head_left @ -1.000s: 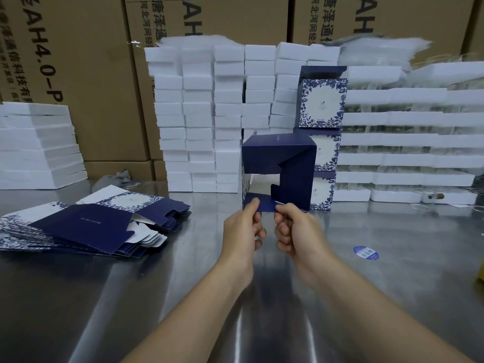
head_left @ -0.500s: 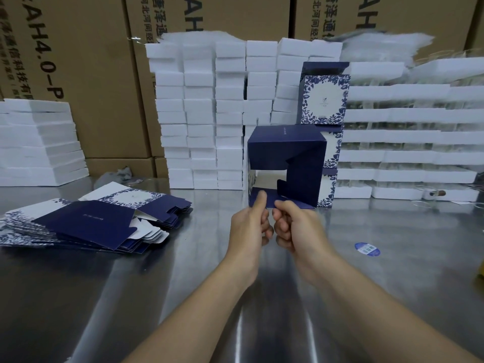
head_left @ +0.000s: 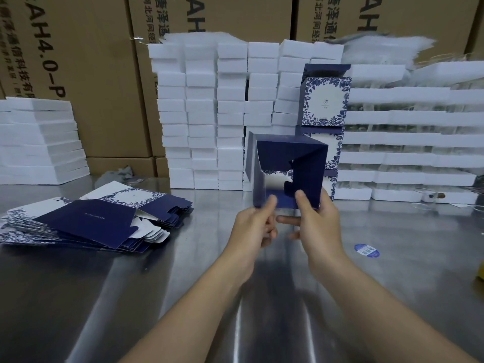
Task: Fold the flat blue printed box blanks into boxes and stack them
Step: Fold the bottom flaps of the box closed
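so the half-folded box point(head_left: 290, 163) is held up just in front of the finished stack point(head_left: 326, 100), L hand point(head_left: 252, 226) & R hand point(head_left: 318, 224) both pinching its bottom flaps. Risk imo: flaps aren't locked yet, so a tab could miss its slot & crease, or the bottom pops open.

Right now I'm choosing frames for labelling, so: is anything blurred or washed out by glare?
Head view: left hand and the left edge of the half-folded box are motion-blurred; right hand is sharper; the steel table carries bright glare streaks; the flat blanks look sharp.

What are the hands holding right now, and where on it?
The half-folded blue box: left hand pinches its bottom-left corner, right hand grips its bottom-right corner.
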